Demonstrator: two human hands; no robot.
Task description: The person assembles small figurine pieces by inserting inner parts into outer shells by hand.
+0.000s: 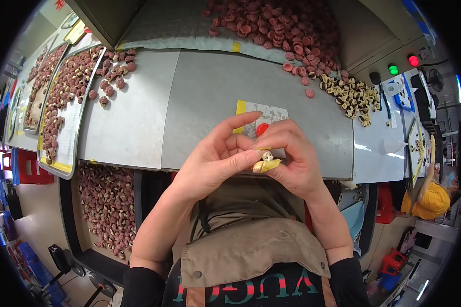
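My left hand (220,153) and my right hand (294,158) meet in front of my apron, over the near edge of the metal table. Between their fingertips is a small cream-coloured piece (267,156) with dark spots. Yellow material (266,166) wraps or covers the fingertips there; I cannot tell exactly which. My left thumb and right fingers pinch the piece, while the left index finger is raised away from it. Just beyond the hands, a round red piece (262,129) sits on a mottled grey pad (277,113) with a yellow strip, partly hidden by my fingers.
Pink raspberry-like shells (276,30) are heaped at the back. Cream-and-dark pieces (351,97) lie to the right. At left are trays (79,123) of assembled pink pieces; a bin (107,204) below holds more. A co-worker in a yellow top (433,202) sits at far right.
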